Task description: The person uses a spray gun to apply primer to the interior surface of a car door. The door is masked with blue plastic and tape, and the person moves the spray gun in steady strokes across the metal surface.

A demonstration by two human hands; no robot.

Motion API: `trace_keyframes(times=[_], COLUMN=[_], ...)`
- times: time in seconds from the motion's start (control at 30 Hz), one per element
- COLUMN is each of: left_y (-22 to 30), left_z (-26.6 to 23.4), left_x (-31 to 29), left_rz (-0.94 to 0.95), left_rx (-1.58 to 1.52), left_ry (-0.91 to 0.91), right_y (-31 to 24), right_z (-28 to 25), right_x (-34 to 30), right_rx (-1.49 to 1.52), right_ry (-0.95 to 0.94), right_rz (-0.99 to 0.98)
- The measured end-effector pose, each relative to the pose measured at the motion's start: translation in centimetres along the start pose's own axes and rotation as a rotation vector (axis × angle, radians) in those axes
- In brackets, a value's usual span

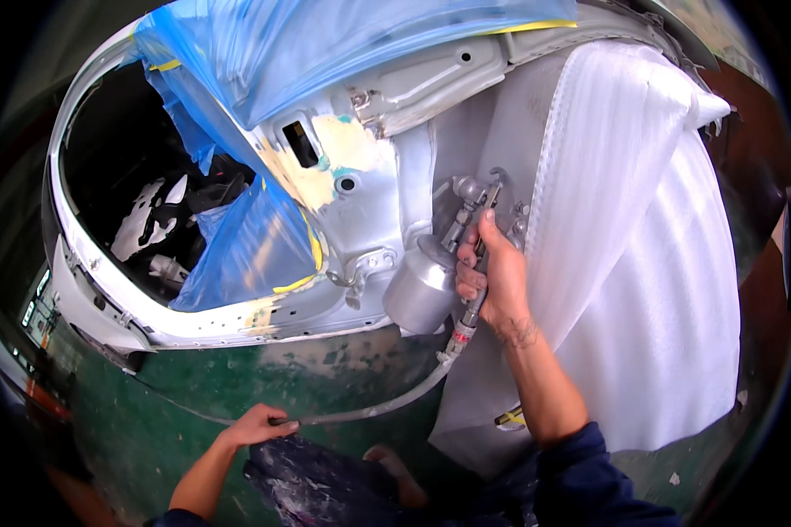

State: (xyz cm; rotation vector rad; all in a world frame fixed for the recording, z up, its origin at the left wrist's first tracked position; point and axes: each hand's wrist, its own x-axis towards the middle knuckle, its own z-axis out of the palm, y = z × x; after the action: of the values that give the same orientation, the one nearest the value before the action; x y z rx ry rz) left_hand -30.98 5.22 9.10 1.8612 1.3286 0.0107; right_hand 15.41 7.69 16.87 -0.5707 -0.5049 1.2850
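My right hand [499, 268] is closed round the handle of a spray gun [468, 195], held up beside the car body's pillar. A metal paint cup [420, 283] hangs at the gun's left side. From the bottom of the handle a grey air hose [387, 407] curves down and left to my left hand [257, 425], whose fingers are wrapped round it. Ahead of the gun is the bare silver car body [416, 176], with a beige filler patch [353, 145] showing bits of green. The nozzle's exact aim cannot be made out.
Blue plastic sheeting [264, 53], edged with yellow tape, covers the upper body and part of the door opening. White foam wrap [650, 290] drapes over the car on the right, down to the green floor [211, 378]. The hose trails left across the floor.
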Motion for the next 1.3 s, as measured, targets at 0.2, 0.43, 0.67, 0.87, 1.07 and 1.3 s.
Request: trace_keyframes(times=[0.2, 0.43, 0.67, 0.87, 1.07, 1.3], left_y=[2.2, 0.1, 1.0, 1.5, 1.6, 0.6], left_z=[2.4, 5.4, 4.0, 2.1, 1.4, 2.0], left_x=[-4.9, -10.1, -9.2, -8.0, -7.2, -6.6], left_rz=[0.095, 0.065, 0.096, 0.006, -0.010, -0.022], left_rx=[0.155, 0.199, 0.191, 0.075, 0.036, 0.048], left_ry=[0.271, 0.288, 0.292, 0.342, 0.349, 0.316], right_y=[-0.2, 1.4, 0.5, -0.5, -1.0, -0.3], right_z=[-1.2, -2.1, -2.7, -1.9, -1.5, -1.3], right_x=[-0.3, -1.3, -1.2, -1.0, -0.1, -1.1], right_rx=[0.083, 0.073, 0.374, 0.535, 0.570, 0.469], right_ry=[-0.082, 0.085, -0.251, -0.425, -0.448, -0.299], right_rz=[0.028, 0.134, 0.178, 0.094, 0.098, 0.191])
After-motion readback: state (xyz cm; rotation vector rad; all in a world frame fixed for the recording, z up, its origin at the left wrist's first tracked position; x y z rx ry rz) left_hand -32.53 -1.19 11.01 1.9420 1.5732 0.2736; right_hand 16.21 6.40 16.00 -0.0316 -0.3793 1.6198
